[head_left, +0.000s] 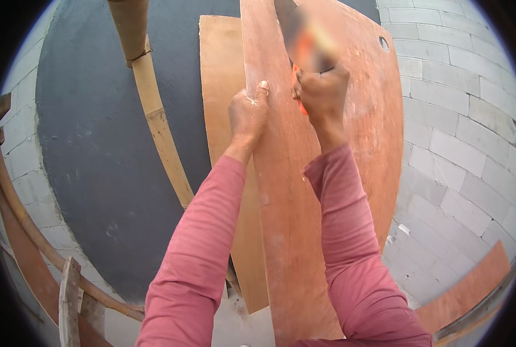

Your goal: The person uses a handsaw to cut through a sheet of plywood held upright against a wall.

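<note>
Left hand (250, 114) grips the reddish plywood sheet's (287, 191) edge, apparently steadying it; to its right, the right hand (322, 92) clenches an orange-handled saw (303, 107), partly blurred, probably for control.

Bamboo pole (157, 123); dark grey surface (96, 144); pale block wall (446, 124).

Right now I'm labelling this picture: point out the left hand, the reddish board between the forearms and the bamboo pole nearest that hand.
Left hand (247, 118): head view, back of the hand.
Reddish board (287, 202): head view, bare face between the forearms.
Bamboo pole (163, 136): head view, pale stretch below the tie.
</note>
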Demonstrator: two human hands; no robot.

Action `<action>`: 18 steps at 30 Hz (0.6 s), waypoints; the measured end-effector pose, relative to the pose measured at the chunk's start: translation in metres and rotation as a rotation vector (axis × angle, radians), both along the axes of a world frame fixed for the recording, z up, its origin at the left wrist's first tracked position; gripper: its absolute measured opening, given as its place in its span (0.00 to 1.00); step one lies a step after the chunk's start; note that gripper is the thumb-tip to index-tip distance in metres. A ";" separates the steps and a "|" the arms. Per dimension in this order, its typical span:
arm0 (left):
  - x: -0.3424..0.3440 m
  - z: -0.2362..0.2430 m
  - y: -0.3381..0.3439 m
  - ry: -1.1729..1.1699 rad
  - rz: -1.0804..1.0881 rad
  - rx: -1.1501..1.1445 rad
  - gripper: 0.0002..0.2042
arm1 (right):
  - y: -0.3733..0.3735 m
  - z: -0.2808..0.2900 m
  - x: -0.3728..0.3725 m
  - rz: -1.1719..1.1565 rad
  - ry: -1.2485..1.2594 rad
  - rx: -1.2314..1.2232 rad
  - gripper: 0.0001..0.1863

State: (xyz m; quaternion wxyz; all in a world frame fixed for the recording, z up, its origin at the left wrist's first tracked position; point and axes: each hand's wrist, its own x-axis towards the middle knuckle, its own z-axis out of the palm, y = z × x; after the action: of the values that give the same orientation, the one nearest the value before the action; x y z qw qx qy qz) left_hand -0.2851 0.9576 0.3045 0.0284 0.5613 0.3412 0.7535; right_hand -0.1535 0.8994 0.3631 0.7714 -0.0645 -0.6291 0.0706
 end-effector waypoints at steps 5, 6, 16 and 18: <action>-0.011 0.010 -0.006 -0.021 0.004 -0.038 0.28 | -0.001 0.083 -0.011 0.217 -0.006 -0.081 0.10; -0.011 0.012 -0.006 -0.015 0.007 -0.025 0.28 | -0.012 0.065 -0.008 0.203 -0.013 -0.091 0.10; 0.002 0.004 -0.002 0.029 0.055 -0.048 0.27 | -0.002 0.016 -0.005 0.036 0.003 -0.021 0.07; 0.001 0.010 -0.001 0.000 0.082 -0.040 0.27 | 0.004 0.078 -0.009 0.155 -0.007 -0.033 0.08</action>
State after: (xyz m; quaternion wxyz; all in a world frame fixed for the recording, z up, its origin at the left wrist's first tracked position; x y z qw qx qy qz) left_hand -0.2837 0.9562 0.3142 0.0085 0.5461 0.3792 0.7470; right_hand -0.1622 0.9033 0.4410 0.7603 -0.0286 -0.6336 0.1402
